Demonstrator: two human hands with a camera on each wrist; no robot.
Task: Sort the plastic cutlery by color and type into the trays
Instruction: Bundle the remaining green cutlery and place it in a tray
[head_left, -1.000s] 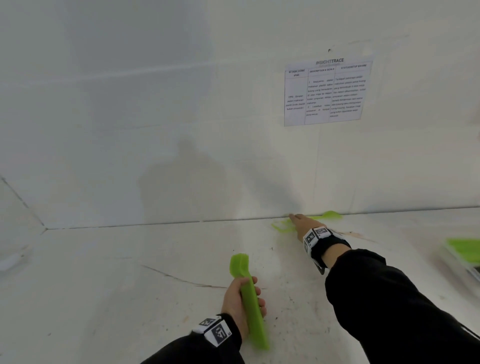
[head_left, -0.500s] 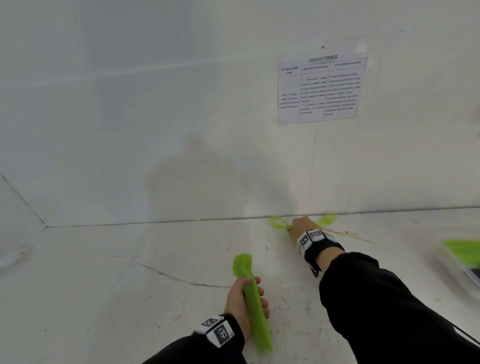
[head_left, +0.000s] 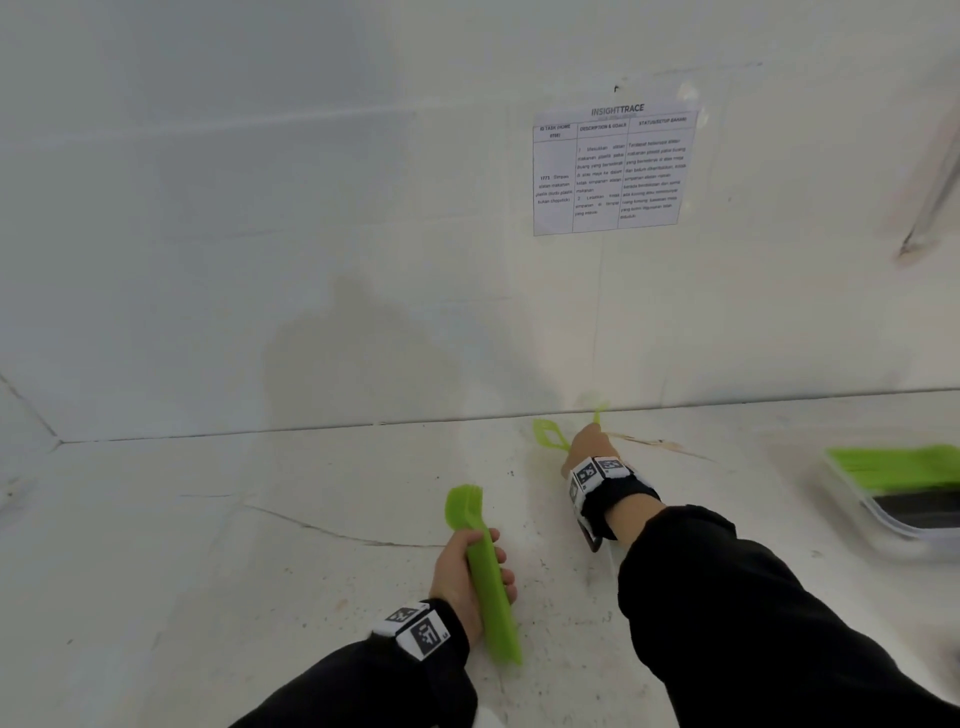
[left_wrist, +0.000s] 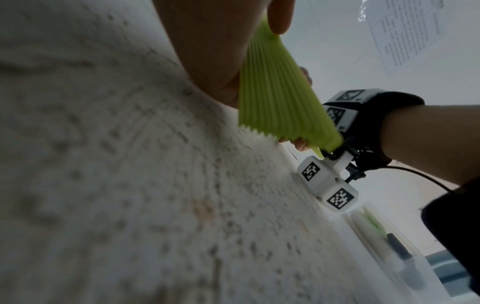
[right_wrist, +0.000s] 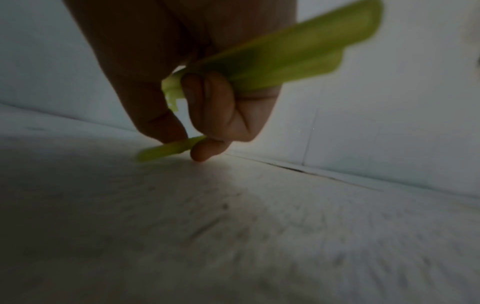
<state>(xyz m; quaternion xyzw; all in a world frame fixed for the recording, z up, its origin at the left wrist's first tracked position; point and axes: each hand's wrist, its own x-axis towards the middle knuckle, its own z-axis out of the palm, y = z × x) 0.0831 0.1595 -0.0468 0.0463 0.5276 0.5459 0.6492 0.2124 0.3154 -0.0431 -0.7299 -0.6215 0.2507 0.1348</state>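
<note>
The right hand (head_left: 589, 448) is at the far edge of the surface (head_left: 260, 545), where it meets the wall, gathering loose green cutlery (right_wrist: 285, 55). In the right wrist view its fingers (right_wrist: 207, 98) are curled round one or two flat green pieces, and thumb and fingertip pinch another thin piece (right_wrist: 168, 150) just off the surface. To do this well, the pinched piece should probably be lifted clear before the hand pulls back, so it does not slip, and its type checked, since blur hides whether it is a fork or a spoon.

The left hand (head_left: 462, 571) grips a thick stack of green forks (head_left: 488, 582), fingers wrapped round the handles, near the front edge. A tray (head_left: 893, 499) holding green and dark cutlery sits at the right edge.

Compared with half a second ago, the green piece right of the right hand has swung upright, now a thin sliver; the left hand's stack has barely shifted.
</note>
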